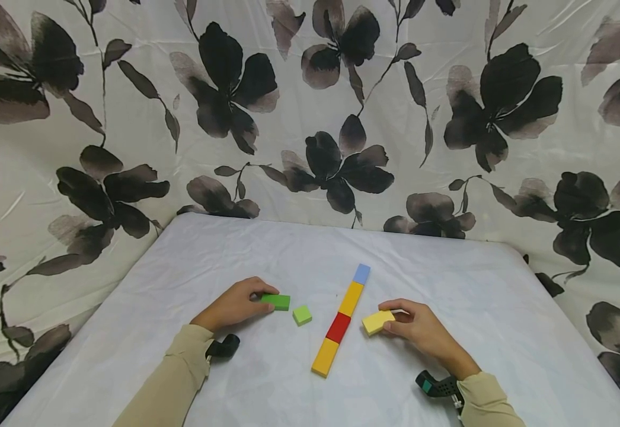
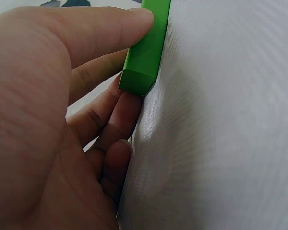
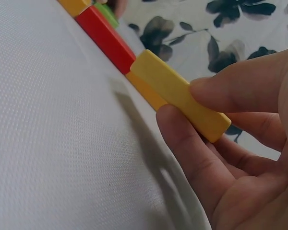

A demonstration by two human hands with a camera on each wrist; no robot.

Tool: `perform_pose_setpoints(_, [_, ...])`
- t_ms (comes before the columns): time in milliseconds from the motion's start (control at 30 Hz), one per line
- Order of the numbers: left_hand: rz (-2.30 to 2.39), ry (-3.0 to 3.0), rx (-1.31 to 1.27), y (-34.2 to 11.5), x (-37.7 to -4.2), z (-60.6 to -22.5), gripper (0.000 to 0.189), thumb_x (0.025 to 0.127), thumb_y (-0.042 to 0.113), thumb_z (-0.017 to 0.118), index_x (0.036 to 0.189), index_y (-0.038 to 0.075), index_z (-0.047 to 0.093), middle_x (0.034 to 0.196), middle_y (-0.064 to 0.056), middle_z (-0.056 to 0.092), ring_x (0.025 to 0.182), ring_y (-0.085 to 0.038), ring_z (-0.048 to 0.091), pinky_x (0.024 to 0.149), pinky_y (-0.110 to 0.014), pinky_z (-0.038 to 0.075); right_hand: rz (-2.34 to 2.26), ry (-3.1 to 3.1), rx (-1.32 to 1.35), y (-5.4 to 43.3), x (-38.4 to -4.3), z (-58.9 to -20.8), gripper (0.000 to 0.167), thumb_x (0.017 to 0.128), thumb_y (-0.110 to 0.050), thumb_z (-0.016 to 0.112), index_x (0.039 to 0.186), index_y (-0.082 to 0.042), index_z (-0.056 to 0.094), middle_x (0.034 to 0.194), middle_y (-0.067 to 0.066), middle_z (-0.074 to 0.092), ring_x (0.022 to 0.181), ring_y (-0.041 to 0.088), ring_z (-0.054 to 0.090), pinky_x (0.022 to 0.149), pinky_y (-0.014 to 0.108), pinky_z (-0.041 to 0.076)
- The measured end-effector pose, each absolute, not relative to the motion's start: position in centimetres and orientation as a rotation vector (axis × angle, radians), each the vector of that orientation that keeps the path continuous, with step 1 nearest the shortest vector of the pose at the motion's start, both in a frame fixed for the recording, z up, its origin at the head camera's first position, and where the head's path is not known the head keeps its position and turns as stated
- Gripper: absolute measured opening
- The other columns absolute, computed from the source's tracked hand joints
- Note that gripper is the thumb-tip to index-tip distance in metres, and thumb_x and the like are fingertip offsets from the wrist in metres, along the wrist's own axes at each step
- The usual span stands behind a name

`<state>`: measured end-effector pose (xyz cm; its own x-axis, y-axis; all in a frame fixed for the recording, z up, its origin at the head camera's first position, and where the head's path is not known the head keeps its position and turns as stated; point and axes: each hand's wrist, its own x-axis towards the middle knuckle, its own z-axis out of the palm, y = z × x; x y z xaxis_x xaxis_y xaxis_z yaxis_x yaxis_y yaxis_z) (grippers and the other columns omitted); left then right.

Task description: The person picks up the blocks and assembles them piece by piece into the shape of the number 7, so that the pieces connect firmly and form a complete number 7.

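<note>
My left hand (image 1: 237, 305) pinches a green rectangular block (image 1: 282, 303) by its near end, left of the row. In the left wrist view the thumb lies across the green block (image 2: 146, 57), which sits low against the white cloth. On the other side, my right hand (image 1: 421, 326) holds a yellow rectangular block (image 1: 376, 322) between thumb and fingers. The right wrist view has this yellow block (image 3: 168, 88) raised off the cloth, its shadow falling below. A small light green cube (image 1: 301, 315) lies between the left hand and the row.
A slanted line of blocks runs across the middle: blue (image 1: 361, 273) at the far end, then an orange-yellow block (image 1: 351, 298), a red block (image 1: 338, 327) and another orange-yellow block (image 1: 325, 357). White cloth (image 1: 267, 249) covers the table; floral fabric (image 1: 422, 172) hangs behind.
</note>
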<state>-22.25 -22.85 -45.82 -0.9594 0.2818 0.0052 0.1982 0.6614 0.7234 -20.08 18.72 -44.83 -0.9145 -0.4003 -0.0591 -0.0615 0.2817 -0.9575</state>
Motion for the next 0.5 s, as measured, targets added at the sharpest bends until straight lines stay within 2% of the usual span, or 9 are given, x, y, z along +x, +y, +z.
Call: perform_pose_setpoints(500, [1.189, 2.763, 0.394, -22.8, -22.15, -45.84, 0.029, 0.091, 0.021, 0.076, 0.119, 0.022, 0.072, 0.115, 0.007, 0.061, 0.106, -0.013, 0.055, 0.101, -0.044, 0.043, -1.735, 2.261, -0.417, 18.65, -20.18, -44.94, 0.044, 0.09, -0.011, 0.075, 0.129, 0.006, 0.06, 0.135, 0.025, 0.054, 0.106, 0.025, 0.067, 0.084, 0.031, 0.056])
